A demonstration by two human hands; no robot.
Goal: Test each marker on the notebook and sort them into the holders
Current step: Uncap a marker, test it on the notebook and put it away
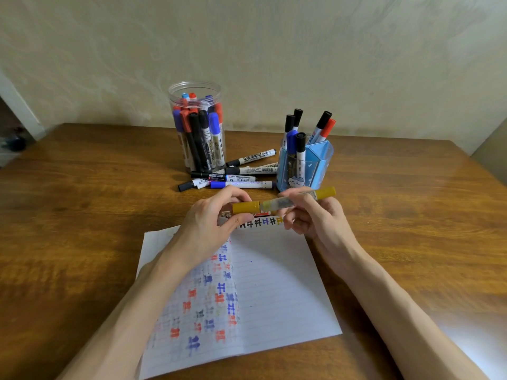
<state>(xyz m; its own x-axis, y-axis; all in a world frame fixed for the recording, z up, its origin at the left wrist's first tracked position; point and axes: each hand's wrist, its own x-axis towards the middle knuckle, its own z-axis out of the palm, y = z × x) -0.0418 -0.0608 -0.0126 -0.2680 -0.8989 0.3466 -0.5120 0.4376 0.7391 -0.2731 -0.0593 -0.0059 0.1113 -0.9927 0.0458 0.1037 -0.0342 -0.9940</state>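
Two-handed hold on marker (277, 204) just above notebook (274, 283): left hand (211, 223) pinching cap (245, 207), right hand (310, 215) curled round barrel (285, 202). Probably light, stiff, smooth; best held mid-barrel, cap end free.

Location type: a domestic room used as a home desk area, identified by a wood-grain table (82, 215) against a pale patterned wall (274, 50), a white door frame (16, 105) at left, and household stationery: lined notebook (274, 283), clear plastic jar (195, 84), blue pen holder (318, 165).
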